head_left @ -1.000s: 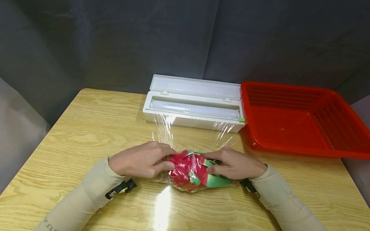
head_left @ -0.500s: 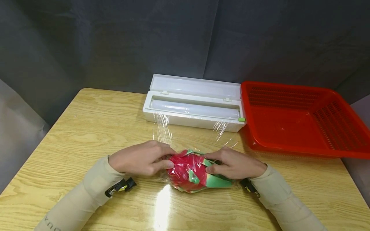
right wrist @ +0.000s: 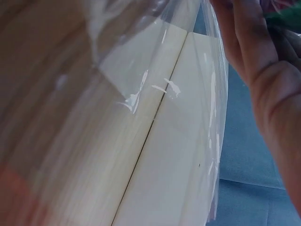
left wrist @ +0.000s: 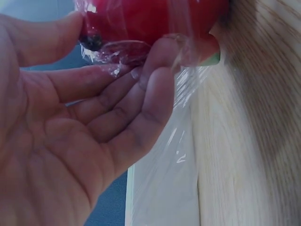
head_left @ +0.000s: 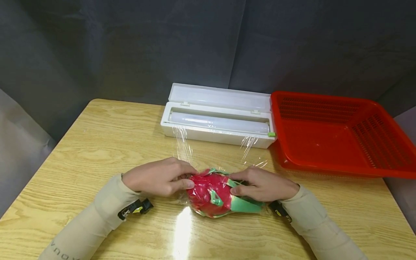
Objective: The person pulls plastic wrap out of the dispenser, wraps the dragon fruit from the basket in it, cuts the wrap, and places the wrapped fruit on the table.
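A red dragon fruit (head_left: 208, 193) with green scales lies on its side on the table, covered by clear cling film (head_left: 184, 150). My left hand (head_left: 162, 177) grips its red left end, thumb on top; in the left wrist view the fingers (left wrist: 157, 99) curl under the film-covered end. At the green-tipped end, my right hand (head_left: 260, 183) holds the fruit between thumb and fingers. Film stretches from the fruit back to a white cling film dispenser (head_left: 214, 135), whose lid stands up and whose roll (head_left: 219, 122) shows inside. The right wrist view shows film hanging beside the right hand (right wrist: 263, 61).
A red plastic basket (head_left: 344, 169) with slotted sides stands right of the dispenser, against its end. A small green slider (head_left: 271, 134) sits at the dispenser's right front edge. Behind the wooden table (head_left: 107, 137) hangs a dark curtain (head_left: 146, 50).
The dragon fruit has turned slightly under my hands, its green patch shifting a little to the left. Both hands keep their hold, and the film strands to the dispenser shift slightly.
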{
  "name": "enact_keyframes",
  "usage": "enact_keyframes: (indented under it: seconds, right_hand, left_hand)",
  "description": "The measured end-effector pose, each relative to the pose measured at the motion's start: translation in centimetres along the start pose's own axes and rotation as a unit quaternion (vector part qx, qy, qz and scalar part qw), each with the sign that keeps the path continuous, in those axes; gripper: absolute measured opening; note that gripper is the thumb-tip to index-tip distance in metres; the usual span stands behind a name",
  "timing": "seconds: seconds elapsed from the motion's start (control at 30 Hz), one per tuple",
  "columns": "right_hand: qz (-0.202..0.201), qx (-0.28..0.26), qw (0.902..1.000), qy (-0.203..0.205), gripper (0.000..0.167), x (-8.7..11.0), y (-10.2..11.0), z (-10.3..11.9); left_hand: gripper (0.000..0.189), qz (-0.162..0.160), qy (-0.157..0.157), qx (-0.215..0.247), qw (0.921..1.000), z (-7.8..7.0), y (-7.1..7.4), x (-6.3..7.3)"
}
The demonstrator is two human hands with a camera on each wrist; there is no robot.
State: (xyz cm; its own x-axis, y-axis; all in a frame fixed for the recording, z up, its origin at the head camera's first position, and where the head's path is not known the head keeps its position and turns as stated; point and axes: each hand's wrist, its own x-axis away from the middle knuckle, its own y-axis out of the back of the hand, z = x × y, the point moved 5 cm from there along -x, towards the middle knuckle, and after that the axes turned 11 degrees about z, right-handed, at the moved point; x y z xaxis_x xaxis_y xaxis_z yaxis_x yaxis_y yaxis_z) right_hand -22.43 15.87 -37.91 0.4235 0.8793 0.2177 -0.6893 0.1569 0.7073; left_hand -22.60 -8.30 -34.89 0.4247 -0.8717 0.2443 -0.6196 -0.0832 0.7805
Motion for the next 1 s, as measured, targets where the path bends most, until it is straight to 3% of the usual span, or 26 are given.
enact_keyframes:
  seconds: [0.57, 0.8, 1.0]
  right_hand:
    - [0.004, -0.010, 0.9999, 0.013, 0.016, -0.36, -0.13, -0.06]
    - [0.001, -0.013, 0.9999, -0.001, 0.021, -0.24, -0.20, -0.17]
    - [-0.004, -0.044, 0.9977, -0.050, 0.040, -0.05, -0.27, -0.46]
  left_hand:
    - [0.035, 0.015, -0.004, 0.025, 0.9996, 0.49, -0.10, -0.20]
    - [0.033, 0.017, 0.001, 0.034, 0.9993, 0.65, -0.24, -0.23]
    - [0.032, 0.014, -0.002, 0.037, 0.9992, 0.70, -0.24, -0.29]
